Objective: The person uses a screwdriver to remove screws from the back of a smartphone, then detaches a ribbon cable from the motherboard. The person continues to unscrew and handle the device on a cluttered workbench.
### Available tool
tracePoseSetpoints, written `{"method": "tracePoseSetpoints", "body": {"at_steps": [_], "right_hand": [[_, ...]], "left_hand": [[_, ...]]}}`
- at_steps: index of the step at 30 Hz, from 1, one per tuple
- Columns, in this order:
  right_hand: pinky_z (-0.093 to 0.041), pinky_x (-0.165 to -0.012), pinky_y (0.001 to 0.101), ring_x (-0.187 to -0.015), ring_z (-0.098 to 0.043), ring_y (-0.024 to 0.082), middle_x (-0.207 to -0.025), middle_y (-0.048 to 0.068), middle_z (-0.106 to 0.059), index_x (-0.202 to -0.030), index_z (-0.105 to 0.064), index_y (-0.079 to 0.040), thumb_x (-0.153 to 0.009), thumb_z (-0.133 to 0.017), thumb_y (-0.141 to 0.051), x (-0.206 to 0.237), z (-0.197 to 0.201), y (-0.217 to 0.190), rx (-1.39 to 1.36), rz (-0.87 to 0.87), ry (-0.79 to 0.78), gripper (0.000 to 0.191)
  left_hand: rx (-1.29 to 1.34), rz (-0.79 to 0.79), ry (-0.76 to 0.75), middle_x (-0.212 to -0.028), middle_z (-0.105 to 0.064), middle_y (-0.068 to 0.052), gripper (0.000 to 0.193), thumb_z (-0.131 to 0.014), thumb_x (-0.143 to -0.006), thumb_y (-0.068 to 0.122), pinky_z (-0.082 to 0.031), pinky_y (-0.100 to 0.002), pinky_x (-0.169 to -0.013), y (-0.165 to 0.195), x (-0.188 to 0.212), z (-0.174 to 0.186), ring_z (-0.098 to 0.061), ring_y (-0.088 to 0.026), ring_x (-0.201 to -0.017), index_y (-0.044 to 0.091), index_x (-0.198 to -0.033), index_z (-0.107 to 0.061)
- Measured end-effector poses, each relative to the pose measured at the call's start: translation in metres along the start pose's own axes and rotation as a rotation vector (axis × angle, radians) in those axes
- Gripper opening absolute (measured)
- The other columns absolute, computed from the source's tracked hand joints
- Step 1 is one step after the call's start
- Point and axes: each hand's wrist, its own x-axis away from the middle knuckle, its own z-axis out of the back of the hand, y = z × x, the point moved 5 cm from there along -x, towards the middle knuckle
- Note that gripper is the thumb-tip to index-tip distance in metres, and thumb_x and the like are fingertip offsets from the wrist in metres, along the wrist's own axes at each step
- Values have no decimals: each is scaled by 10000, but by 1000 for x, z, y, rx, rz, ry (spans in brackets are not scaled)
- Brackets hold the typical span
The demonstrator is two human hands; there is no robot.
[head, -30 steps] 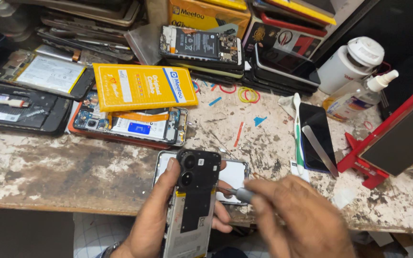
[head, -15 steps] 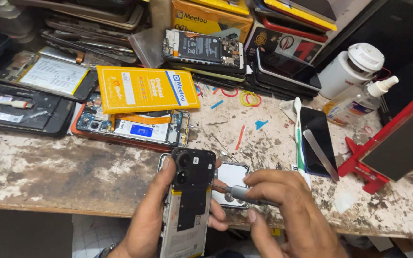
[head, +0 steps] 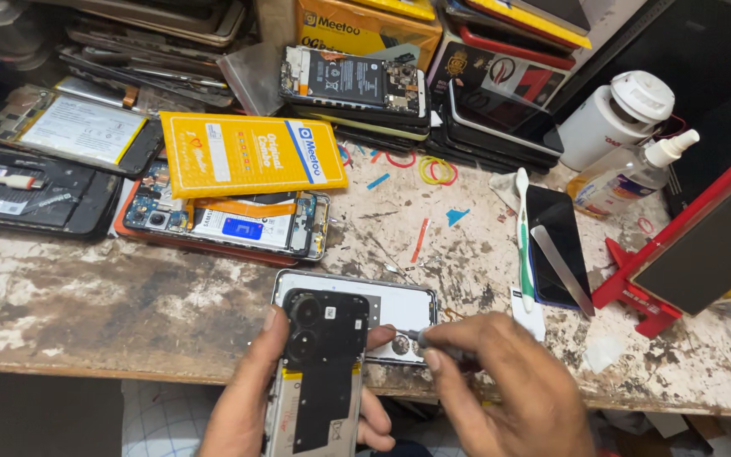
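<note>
At the near edge of the table (head: 86, 313), the left hand (head: 251, 406) grips an opened phone (head: 319, 372) upright, the right hand (head: 509, 389) pinches a thin tool (head: 420, 336) beside it, and a flat yellow package (head: 251, 155) lies farther back.

I see a flat yellow package (head: 251, 155) with a blue stripe lying on the counter's (head: 86, 296) left half. Behind it stands an orange box (head: 357, 30). A dark screen (head: 556, 245) lies right of centre, and another black screen (head: 708, 245) leans in a red stand (head: 636, 296).
</note>
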Motion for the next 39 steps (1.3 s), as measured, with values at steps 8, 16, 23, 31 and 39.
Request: {"method": "tracePoseSetpoints", "body": {"at_steps": [8,16,23,31,39], "right_hand": [[-605,-716,289,-801,-760,170,-851,89,-749,-955,-720,-41,-814,-800,-47,16,-5,-10,-82,36,125,162],[-611,-715,303,-781,-776,170,-847,99,-750,-950,-715,-24,-801,-802,-43,12,-5,-10,-76,88,100,174],[-622,-717,296,-817,-754,176,-837,76,-771,-940,-739,-49,-803,-798,-43,12,1,-3,-2,-46,128,149],[-610,-723,298,-783,-774,171,-852,93,-757,-964,-717,-33,-814,-811,-58,11,-7,-7,-80,137,70,178],[-615,-729,294,-814,-741,168,-847,72,-764,-966,-732,-53,-811,-803,-46,12,3,-8,-28,48,134,171]], "left_hand": [[65,13,-66,-1315,-630,-360,924,-296,-933,674,-648,-491,-672,3,-13,-6,-743,-350,-733,-46,-1487,-470],[36,-6,-70,-1275,-649,-385,915,-288,-953,673,-649,-498,-668,2,-11,-5,-745,-356,-728,-75,-1443,-481],[43,8,73,-1385,-651,-325,897,-302,-898,672,-650,-505,-622,2,-13,2,-747,-353,-698,-2,-1449,-516],[65,2,8,-1432,-613,-362,909,-306,-936,664,-652,-499,-657,1,-12,-1,-744,-350,-726,-32,-1490,-494],[34,-1,36,-1405,-627,-351,910,-302,-929,668,-656,-495,-647,1,-12,-1,-747,-349,-718,-26,-1485,-501]]}}
